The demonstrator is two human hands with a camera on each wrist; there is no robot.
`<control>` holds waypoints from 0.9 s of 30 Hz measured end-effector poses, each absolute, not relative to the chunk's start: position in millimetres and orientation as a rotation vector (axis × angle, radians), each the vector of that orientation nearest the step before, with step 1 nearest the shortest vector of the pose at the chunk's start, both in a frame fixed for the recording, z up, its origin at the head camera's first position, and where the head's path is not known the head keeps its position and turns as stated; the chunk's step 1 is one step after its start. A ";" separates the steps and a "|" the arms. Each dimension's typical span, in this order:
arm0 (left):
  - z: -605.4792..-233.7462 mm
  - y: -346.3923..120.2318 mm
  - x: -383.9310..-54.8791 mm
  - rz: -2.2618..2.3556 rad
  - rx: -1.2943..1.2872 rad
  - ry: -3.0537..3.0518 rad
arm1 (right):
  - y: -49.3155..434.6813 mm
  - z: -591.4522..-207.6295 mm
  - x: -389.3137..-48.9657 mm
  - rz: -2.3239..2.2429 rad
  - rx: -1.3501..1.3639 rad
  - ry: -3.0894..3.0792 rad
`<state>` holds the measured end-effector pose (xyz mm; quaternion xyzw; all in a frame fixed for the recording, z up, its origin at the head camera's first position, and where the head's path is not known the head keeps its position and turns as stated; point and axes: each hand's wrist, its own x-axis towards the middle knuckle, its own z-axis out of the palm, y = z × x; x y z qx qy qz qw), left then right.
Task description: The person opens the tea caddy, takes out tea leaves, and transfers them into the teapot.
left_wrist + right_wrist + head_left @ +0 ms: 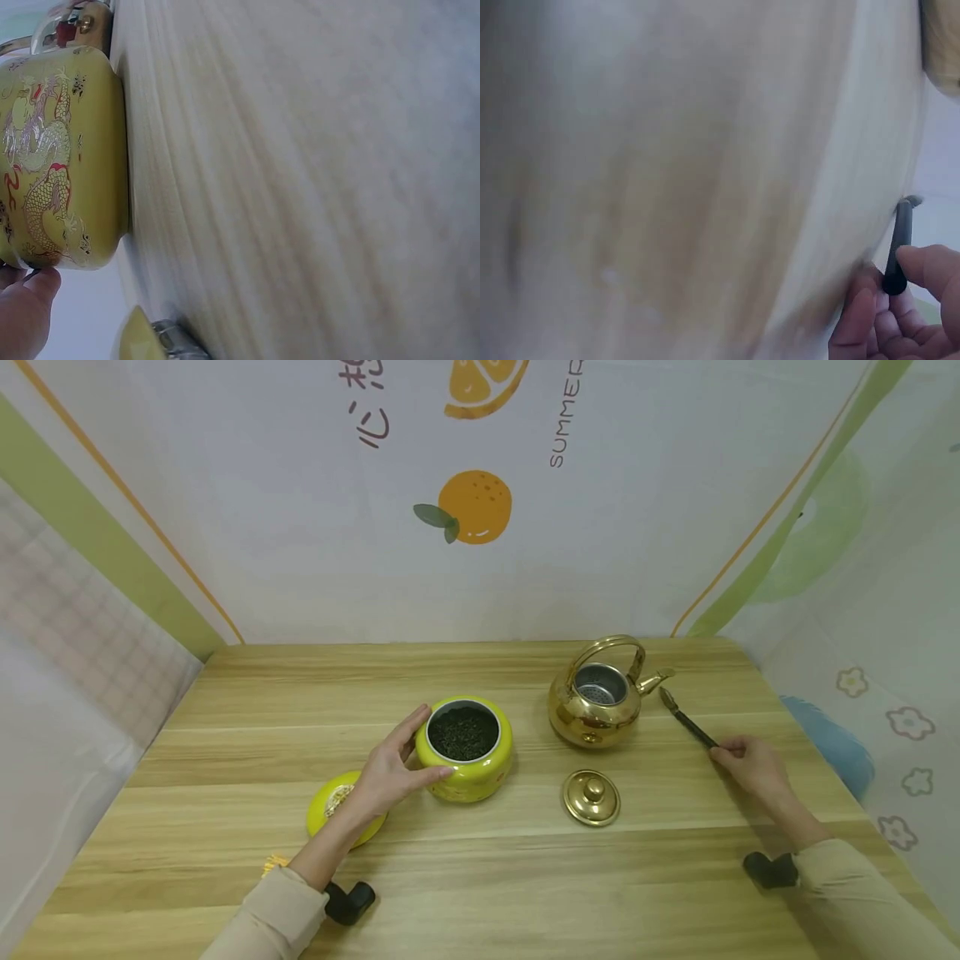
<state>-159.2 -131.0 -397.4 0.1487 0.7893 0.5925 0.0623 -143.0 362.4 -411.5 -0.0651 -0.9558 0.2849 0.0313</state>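
Observation:
My left hand (390,768) grips the left side of a yellow tea jar (468,781), thumb along the front and fingers behind the rim. The jar stands lidless, with dark loose tea leaves (463,733) inside; gold dragons decorate its wall in the left wrist view. Between thumb and fingers, my right hand (753,768) pinches the dark handle of a slim tea scoop (688,727). Its brass-coloured tip points toward the spout of a gold teapot (592,722). That pot is uncovered, showing a metal strainer (602,685) in its mouth.
The gold teapot lid (592,797) lies in front of the pot. Partly under my left forearm is the yellow jar lid (322,810), with a yellow tassel (275,863) nearby. A printed cloth (600,560) hangs behind the wooden table (495,877).

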 end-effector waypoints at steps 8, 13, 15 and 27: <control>-396.9 -131.2 -159.2 1.793 0.452 2.387 | 362.9 -411.0 -142.7 0.933 -0.258 -2.864; -396.0 -130.8 -158.4 1.793 0.454 2.384 | 365.4 -412.2 -143.0 1.185 -0.328 -2.740; -395.5 -130.7 -158.2 1.795 0.457 2.384 | 366.0 -411.8 -142.7 1.337 -0.362 -2.658; -396.0 -130.7 -157.5 1.789 0.458 2.395 | 388.0 -425.0 -154.1 2.001 -0.464 -1.716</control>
